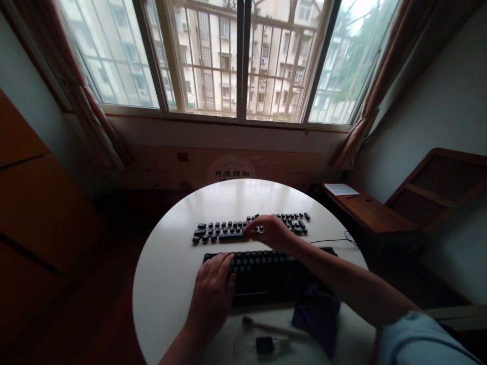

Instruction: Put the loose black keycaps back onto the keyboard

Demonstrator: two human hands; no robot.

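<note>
Keyboard [272, 281] lies on the round white table [163, 289], close to the person. Rows of keys show on its far side; its near part is too dark to tell much. Loose keys [202, 225] sit in rows on the far side of the keyboard, with a long key [230, 236] among them.

The left hand [213, 279] lies on the keyboard's left end, fingers bent a little over it. I cannot tell if they squeeze. The right hand [273, 233] is over the loose keys, with thumb and finger curled like a pinch by the long key's right end. I cannot tell if they hold a key.

The step looks like picking out one small key. It would be good to pinch it by its sides, lift it straight up, and not bump the others. The left hand should rest softly and keep the keyboard from sliding.
</note>
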